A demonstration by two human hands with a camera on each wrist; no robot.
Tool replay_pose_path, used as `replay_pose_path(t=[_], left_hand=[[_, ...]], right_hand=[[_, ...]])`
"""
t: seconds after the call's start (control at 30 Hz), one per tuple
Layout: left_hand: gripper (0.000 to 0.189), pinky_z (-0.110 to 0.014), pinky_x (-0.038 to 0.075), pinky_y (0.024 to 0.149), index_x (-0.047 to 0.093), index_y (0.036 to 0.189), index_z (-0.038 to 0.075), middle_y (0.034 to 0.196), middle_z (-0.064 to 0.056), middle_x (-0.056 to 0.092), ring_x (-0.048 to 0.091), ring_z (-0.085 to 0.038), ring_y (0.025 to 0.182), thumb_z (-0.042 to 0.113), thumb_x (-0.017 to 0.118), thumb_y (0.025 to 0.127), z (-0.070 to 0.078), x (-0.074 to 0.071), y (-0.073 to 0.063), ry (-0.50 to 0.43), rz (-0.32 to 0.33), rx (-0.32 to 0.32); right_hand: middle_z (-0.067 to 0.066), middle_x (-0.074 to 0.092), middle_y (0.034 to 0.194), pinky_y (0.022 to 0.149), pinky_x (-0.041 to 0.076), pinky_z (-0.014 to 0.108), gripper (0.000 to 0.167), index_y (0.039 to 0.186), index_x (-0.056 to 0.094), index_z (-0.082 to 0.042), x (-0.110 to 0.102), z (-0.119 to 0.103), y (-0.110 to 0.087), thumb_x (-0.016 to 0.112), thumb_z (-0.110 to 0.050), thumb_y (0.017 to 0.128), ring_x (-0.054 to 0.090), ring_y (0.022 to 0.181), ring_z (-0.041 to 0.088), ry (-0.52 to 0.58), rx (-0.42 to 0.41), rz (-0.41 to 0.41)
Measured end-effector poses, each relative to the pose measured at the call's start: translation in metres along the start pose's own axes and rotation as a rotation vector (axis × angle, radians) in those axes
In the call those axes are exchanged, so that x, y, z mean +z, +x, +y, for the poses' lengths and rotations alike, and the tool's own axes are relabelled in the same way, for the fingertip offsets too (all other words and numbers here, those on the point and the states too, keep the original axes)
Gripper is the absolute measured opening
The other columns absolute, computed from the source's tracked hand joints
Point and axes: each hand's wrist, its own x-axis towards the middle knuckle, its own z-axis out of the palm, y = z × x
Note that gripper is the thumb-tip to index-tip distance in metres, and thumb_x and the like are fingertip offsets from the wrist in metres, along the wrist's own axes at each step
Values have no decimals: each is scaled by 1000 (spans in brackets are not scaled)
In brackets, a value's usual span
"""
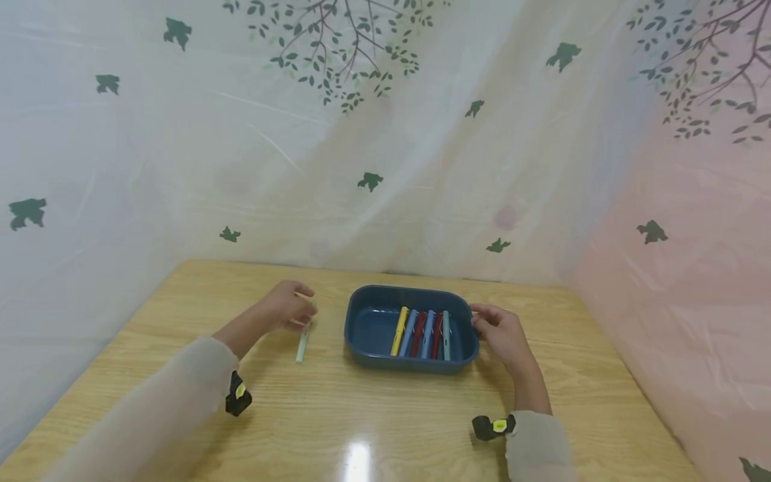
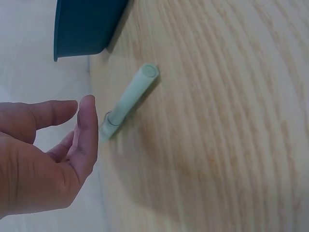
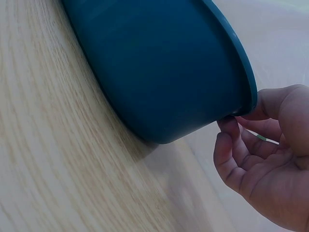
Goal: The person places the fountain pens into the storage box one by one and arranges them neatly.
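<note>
A pale green pen [image 1: 302,345] lies on the table left of a dark blue plastic tub [image 1: 369,360]. My left hand [image 1: 290,308] hovers at the pen's far end with loosely bent fingers. In the left wrist view the fingertips overlap the end of the pen [image 2: 130,96], and the thumb stands off from it. My right hand [image 3: 270,154] pinches the tub's right rim between thumb and fingers. Several pens lie side by side in the tub's right half: a yellow pen [image 1: 399,331] leftmost, then blue and dark red ones, and a grey-green pen [image 1: 446,335] rightmost.
The wooden table [image 1: 409,422] runs back to a pale curtain [image 1: 289,187] printed with leaves and birds, which also closes off both sides. Black wrist cameras sit by both sleeves, the left camera [image 1: 238,395] close over the table.
</note>
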Motion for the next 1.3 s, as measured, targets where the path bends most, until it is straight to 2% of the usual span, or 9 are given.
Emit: replay_pose_path(t=[0.1, 0.23, 0.5, 0.83, 0.93, 1.13, 1.3], left_hand=[[56, -37, 63, 72, 41, 144, -11, 104, -21, 66, 65, -25, 80, -3, 64, 94, -6, 0, -2, 34, 21, 6], [56, -36, 64, 68, 45, 141, -11, 100, -20, 67, 67, -22, 75, -5, 69, 90, -14, 1, -3, 76, 50, -5], [60, -34, 63, 66, 46, 138, -8, 104, -20, 67, 70, -21, 75, -3, 75, 86, -23, 5, -5, 91, 80, -61], [60, -34, 63, 68, 47, 138, -6, 105, -18, 67, 70, -22, 79, -4, 76, 86, -21, 10, -5, 129, 95, -121], [59, -34, 64, 68, 48, 137, -7, 104, -19, 67, 70, -22, 79, -4, 76, 86, -21, 11, -5, 146, 103, -119], [54, -37, 64, 68, 51, 134, -11, 108, -22, 63, 69, -24, 80, -4, 69, 84, -24, 13, -4, 182, 108, -68], [50, -36, 64, 69, 53, 135, -10, 108, -20, 64, 68, -23, 81, 1, 66, 87, -26, 14, -4, 201, 101, -70]], right_hand=[[17, 65, 119, 87, 59, 28, 34, 139, 61, -4, 0, 0, 0, 51, -10, 107, 62, 107, 25, 1, -4, -1], [17, 65, 119, 87, 59, 27, 34, 139, 61, -4, 0, 1, 0, 51, -9, 107, 62, 107, 25, 0, -10, -1], [17, 64, 120, 87, 59, 27, 34, 139, 61, -4, 0, 3, -1, 51, -9, 107, 62, 108, 25, -3, -16, -4], [17, 63, 121, 89, 59, 29, 35, 140, 61, -5, -1, 2, 0, 51, -10, 107, 61, 109, 26, 5, -2, -6], [17, 64, 122, 89, 59, 28, 35, 140, 61, -5, -2, 3, 1, 51, -10, 107, 61, 111, 26, 11, -1, -6], [17, 64, 121, 89, 59, 29, 35, 140, 60, -4, -3, 3, 1, 51, -10, 107, 61, 111, 26, 6, -9, -13], [17, 64, 120, 88, 59, 28, 35, 140, 60, -4, -3, 4, 2, 51, -10, 107, 61, 111, 26, 4, -15, -13]])
